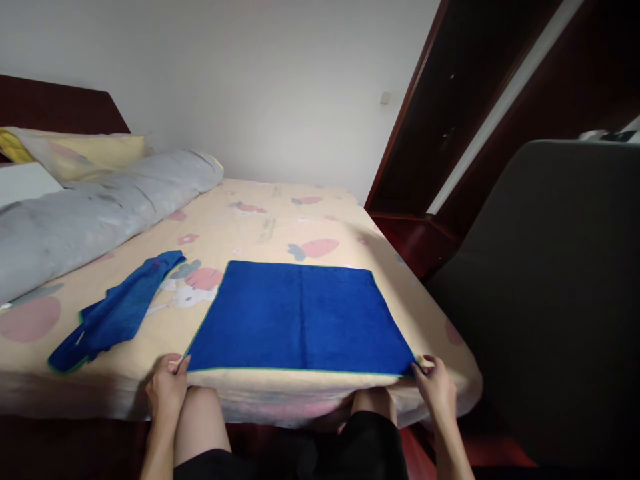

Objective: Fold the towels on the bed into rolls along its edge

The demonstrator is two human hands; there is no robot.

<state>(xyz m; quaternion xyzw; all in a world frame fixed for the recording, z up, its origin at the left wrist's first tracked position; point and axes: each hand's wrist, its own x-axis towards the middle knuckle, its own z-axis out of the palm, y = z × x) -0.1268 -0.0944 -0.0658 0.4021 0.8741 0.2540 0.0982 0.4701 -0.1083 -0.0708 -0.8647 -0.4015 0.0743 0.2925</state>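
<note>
A blue towel [300, 320] with a green edge lies spread flat on the bed, a faint crease running down its middle. My left hand [169, 381] pinches its near left corner between thumb and fingers. At the near right corner, my right hand [436, 383] grips the cloth the same way. Off to the left, a second blue towel [123, 310] rests crumpled in a long bunch, touched by neither hand.
The bed [270, 233] has a cream sheet printed with carrots and rabbits. A rolled grey quilt [105, 207] and a yellow pillow [100, 153] lie at the left, by a dark headboard [60, 103]. A dark grey panel [540, 293] stands close on the right.
</note>
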